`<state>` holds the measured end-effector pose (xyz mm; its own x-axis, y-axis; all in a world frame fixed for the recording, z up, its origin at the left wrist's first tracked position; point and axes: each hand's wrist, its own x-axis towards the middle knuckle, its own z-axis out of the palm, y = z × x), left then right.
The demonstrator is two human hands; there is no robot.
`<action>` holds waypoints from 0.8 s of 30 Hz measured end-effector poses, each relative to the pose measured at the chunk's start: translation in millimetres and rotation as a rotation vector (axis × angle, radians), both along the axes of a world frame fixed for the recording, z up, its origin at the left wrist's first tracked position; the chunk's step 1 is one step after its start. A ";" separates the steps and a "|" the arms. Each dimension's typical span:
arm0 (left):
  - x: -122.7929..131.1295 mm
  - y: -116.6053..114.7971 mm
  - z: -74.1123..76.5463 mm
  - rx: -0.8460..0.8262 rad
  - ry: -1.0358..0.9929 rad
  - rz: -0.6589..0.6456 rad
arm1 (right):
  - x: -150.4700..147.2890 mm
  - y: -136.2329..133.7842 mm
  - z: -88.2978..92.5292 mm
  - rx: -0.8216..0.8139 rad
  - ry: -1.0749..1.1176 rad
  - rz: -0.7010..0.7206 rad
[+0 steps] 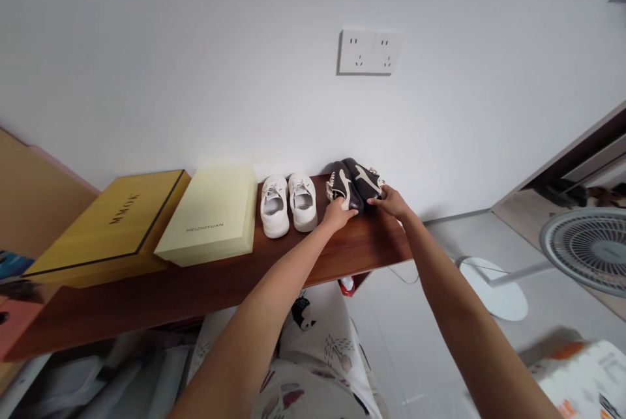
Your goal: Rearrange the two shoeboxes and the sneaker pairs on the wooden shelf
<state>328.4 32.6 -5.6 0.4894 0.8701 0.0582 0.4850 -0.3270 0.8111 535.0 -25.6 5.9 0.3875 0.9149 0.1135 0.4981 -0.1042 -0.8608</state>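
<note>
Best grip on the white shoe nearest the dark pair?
Likely the heel, from the near side and above: the white shoe sits sole-down, toe to the wall, opening up, heel toward the person. I'd avoid its left side; the other white shoe stands close there.

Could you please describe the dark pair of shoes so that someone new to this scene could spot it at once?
Find the long brown wooden shelf against the white wall, below the double socket. Near its right end, the left hand and right hand touch the dark shoes. Unlike the white shoes to their left, these are dark with pale curved stripes.
</note>
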 end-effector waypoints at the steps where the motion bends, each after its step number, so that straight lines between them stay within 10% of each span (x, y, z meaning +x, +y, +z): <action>1: 0.3 -0.5 5.1 0.038 0.052 -0.014 | 0.4 1.2 1.2 -0.015 -0.096 -0.016; 11: 7.8 -14.0 57.7 0.261 0.679 -0.218 | -28.7 2.0 19.3 -0.174 -0.962 0.067; 24: 16.3 -10.9 58.0 0.283 0.762 -0.272 | -53.2 3.0 19.2 -0.248 -1.110 0.111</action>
<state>344.7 21.6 52.4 0.6727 0.7192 -0.1740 0.7399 -0.6519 0.1660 481.8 -22.6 25.1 0.1021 0.9827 0.1545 0.9881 -0.1181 0.0986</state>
